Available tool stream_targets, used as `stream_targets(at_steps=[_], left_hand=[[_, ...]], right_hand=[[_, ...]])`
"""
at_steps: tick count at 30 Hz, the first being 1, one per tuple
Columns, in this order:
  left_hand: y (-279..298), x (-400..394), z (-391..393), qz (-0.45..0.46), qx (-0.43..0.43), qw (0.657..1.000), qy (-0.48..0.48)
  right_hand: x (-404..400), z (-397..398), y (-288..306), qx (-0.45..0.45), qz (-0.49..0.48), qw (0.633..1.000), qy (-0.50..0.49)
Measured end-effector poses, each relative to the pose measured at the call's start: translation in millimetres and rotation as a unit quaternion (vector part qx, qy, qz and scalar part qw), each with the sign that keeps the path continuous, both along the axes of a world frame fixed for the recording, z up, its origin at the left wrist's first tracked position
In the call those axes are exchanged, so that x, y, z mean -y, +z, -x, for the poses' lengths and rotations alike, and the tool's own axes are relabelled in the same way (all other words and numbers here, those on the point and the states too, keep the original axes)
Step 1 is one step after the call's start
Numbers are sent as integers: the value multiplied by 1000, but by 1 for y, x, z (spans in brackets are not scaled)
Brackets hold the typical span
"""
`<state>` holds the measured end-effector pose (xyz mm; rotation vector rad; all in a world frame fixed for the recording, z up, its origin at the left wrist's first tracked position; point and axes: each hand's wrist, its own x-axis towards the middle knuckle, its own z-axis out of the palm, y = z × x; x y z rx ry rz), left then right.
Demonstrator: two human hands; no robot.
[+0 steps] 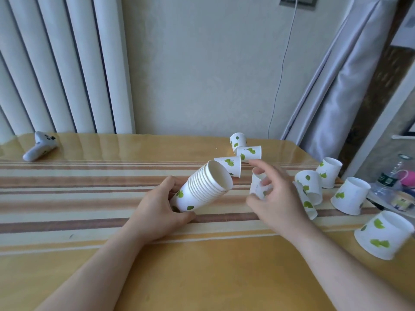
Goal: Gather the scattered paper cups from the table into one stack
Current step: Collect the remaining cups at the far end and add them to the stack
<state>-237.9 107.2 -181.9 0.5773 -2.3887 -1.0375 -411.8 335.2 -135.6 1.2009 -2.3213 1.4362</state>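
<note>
My left hand grips the base of a stack of white paper cups with green leaf prints, tilted with its open mouth up and to the right. My right hand holds a single paper cup between fingers and thumb, just right of the stack's mouth. Loose cups lie behind: one on its side, another on its side, one upside down. More cups stand to the right.
The table has a striped yellow and brown cover. A white game controller lies at the back left. A plastic bottle and small items crowd the right edge. A radiator, a wall and a curtain stand behind.
</note>
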Motion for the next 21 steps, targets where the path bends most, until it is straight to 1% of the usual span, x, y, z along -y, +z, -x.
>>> stream_targets(at_steps=[1, 2, 3, 4, 6, 7, 9, 11, 12, 13, 14, 15, 16, 17, 18, 19, 20, 21], left_hand=[[0, 0, 1, -1, 0, 1000, 1], [0, 1, 1, -3, 0, 1000, 2], [0, 1, 2, -6, 1, 1000, 4], [-1, 2, 3, -8, 1, 1000, 6], [-1, 3, 3, -11, 2, 1000, 10], [-2, 3, 3, -11, 1, 1000, 10], [-2, 3, 2, -13, -1, 1000, 10], [-2, 3, 3, -15, -1, 1000, 9], [-2, 3, 3, -14, -1, 1000, 8], [-2, 3, 3, -14, -1, 1000, 7], [-2, 3, 3, -13, -1, 1000, 7], [-2, 4, 4, -14, 0, 1000, 7], [-2, 4, 4, -15, 1, 1000, 8], [-3, 5, 5, -17, 3, 1000, 8], [-3, 5, 5, -17, 4, 1000, 8], [-3, 4, 5, -16, 5, 1000, 7], [-3, 4, 5, -14, 5, 1000, 6], [-3, 3, 5, -12, 3, 1000, 5]], right_hand=[[0, 11, 0, -84, -23, 994, -66], [1, 22, 1, -134, -63, 981, -126], [3, 32, 2, -143, -119, 967, -174], [7, 42, 4, -134, -182, 952, -207], [14, 57, 4, -116, -281, 925, -227], [17, 62, 2, -114, -309, 918, -221], [21, 67, -3, -122, -336, 910, -210], [20, 72, -8, -139, -333, 909, -211], [18, 73, -9, -139, -307, 919, -204], [17, 72, -9, -113, -254, 943, -184], [16, 69, -7, -52, -172, 973, -148], [16, 62, -2, 34, -68, 992, -102], [16, 54, 4, 135, 49, 988, -55], [19, 48, 8, 238, 159, 958, -7], [22, 45, 11, 323, 238, 916, 35], [25, 42, 14, 379, 289, 876, 72], [27, 38, 17, 410, 318, 849, 101], [30, 34, 20, 425, 327, 835, 120]])
